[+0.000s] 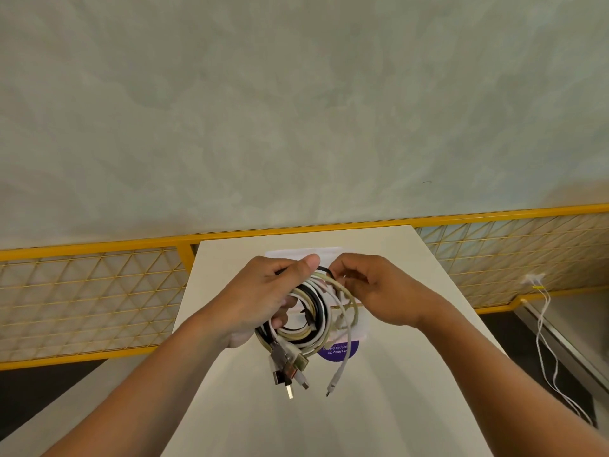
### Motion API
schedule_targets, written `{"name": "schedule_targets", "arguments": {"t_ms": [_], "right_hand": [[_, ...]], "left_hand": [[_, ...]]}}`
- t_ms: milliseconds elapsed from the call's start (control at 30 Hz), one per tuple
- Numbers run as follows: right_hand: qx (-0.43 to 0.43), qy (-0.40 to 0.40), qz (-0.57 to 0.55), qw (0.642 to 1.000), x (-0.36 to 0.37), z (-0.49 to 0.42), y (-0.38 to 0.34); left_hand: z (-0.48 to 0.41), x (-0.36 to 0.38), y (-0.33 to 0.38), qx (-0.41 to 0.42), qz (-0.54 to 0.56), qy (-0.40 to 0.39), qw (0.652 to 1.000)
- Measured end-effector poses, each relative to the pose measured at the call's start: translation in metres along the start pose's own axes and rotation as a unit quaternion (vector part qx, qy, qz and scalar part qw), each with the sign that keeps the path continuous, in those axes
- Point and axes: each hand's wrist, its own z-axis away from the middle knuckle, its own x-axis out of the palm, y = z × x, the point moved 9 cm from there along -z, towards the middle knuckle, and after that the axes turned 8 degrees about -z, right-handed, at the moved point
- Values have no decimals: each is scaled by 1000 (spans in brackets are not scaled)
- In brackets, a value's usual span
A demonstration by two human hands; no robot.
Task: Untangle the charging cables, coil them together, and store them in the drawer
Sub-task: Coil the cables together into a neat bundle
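A coil of white, beige and black charging cables [314, 319] hangs in the air above a white cabinet top [412, 258]. My left hand [263, 295] grips the coil's left side, thumb over the top. My right hand [372, 288] pinches a strand at the coil's upper right. Several USB plugs [290, 371] dangle from the bottom of the coil, and one white cable end [334, 379] hangs loose to their right. No drawer is in view.
A white sheet with a purple label [342, 351] lies on the cabinet top under the coil. A yellow mesh railing [99, 291] runs behind the cabinet on both sides. White wires [547, 351] hang at the right over a dark floor.
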Motion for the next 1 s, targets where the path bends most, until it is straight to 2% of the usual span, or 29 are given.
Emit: {"name": "schedule_targets", "arguments": {"t_ms": [100, 200, 333, 433, 733, 900, 1000], "right_hand": [[-14, -42, -83, 996, 9, 1, -10], [-18, -28, -188, 982, 8, 2, -11], [-20, -9, -339, 941, 8, 1, -11], [-10, -16, -411, 911, 13, 1, -9], [25, -125, -457, 880, 36, 5, -14], [62, -113, -537, 834, 39, 6, -10], [85, -97, -550, 825, 38, 6, -8]], "left_hand": [[1, -1, 8, 18, 13, 2, 1000], [1, -3, 13, 29, 25, 5, 999], [-1, -3, 14, 30, 45, 5, 999], [-3, -3, 15, 35, 56, 9, 998], [-4, -2, 14, 34, 85, 32, 995], [-4, -3, 19, 71, 78, 46, 993], [-5, -3, 20, 74, 78, 49, 993]]}}
